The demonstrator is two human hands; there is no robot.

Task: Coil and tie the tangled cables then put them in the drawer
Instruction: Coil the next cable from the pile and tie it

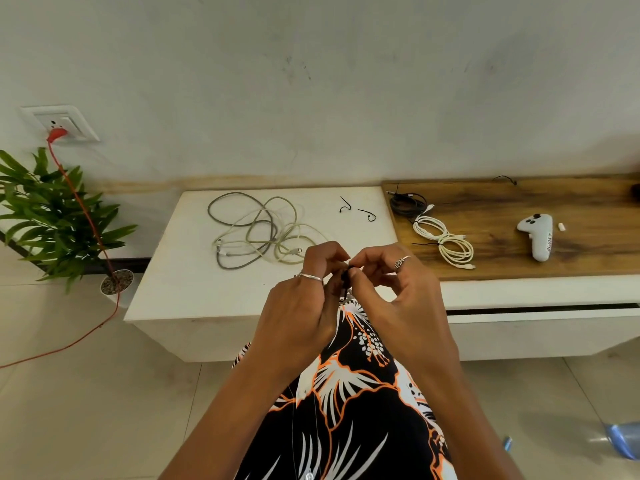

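At the centre of the frame we are bringing our left hand (304,299) and right hand (391,292) together, fingers curled inward and pinching a small black tie (347,271) between the fingertips; most of it is hidden, so we cannot tell whether a cable is inside the grip.

The tangled cables (258,230) are lying just above our hands on the white cabinet top (166,271). We are judging them light, soft and springy, likely to uncoil unless held at the crossing of the loops, so we would be taking hold near a plug end and gathering loops from there.

They are looking like thin grey and off-white cords, looped loosely over one another. Two more black ties (356,209) are lying upper right of them. Further right, on the wooden top (519,258), a coiled white cable (446,239) and a coiled black cable (407,204) are already bundled, above the drawer (540,317), which is showing a dark gap.
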